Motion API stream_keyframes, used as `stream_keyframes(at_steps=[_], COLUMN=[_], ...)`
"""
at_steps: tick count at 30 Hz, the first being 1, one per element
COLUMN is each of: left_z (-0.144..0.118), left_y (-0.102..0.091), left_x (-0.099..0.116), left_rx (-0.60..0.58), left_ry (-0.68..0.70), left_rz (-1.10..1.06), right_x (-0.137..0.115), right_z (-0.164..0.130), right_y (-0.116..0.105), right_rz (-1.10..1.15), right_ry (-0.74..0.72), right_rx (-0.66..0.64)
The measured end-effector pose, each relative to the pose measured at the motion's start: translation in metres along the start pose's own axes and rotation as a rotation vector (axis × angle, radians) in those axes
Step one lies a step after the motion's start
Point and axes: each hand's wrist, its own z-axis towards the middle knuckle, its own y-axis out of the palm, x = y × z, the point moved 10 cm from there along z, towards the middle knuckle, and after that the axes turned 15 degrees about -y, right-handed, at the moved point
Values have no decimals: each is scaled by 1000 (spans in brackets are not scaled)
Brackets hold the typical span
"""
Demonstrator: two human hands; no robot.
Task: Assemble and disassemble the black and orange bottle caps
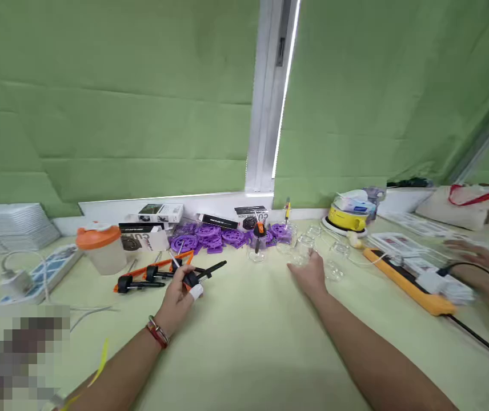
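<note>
**Head view: left hand on a black tool, right hand at the glass jars**

Seen from above, near to far, placed against the purple parts (223, 236) heaped at the table's back edge. Nearest, in front and left of the purple parts: left hand (181, 295) closed around a black tool (204, 270), a white wrap on one finger, red band at the wrist. Just behind that hand, more black-and-orange tools (145, 278) lying loose, not picked up. In front and right of the purple parts: right hand (311, 275) spread, palm down, fingertips at a cluster of clear jars (302, 249); touching or just short, cannot tell. Judging by this, hardly begun: one tool in hand, jars standing apart, purple parts unsorted. Left of the purple parts, an orange-lidded cup (101, 247). Right, a yellow pot (348, 217) and an orange power strip (407, 281), with another person's hand (469, 250) beyond. Behind the heap, flat boxes (159, 212); print too blurred to read, bar "CU" on one.
</note>
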Motion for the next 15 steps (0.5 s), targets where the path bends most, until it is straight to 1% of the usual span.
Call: stream_keyframes(at_steps=[2,4,5,6,8,9,11,15], left_z=[0,1,1,0,-1,-2,-4,-8], left_y=[0,0,1,2,3,4,7,12], left_x=[-1,-1,-1,0,1,2,3,5], left_rx=[24,28,21,8,-22,-38,-68,-111], left_ry=[-1,-6,-5,-9,-32,-48,-79,-111], left_rz=[39,51,49,38,-9,-36,-78,-129], right_x=[-27,-59,-78,-96,-127,-136,-146,-144], right_z=[-5,-14,-20,-28,-45,-53,-62,-64], right_y=[-16,-23,-23,-19,-4,4,16,25], right_rz=[-23,-53,-71,-88,-139,-168,-220,-242], right_ry=[-171,-359,-476,-587,-768,-827,-874,-859], right_rx=[114,148,133,87,-50,-116,-198,-224])
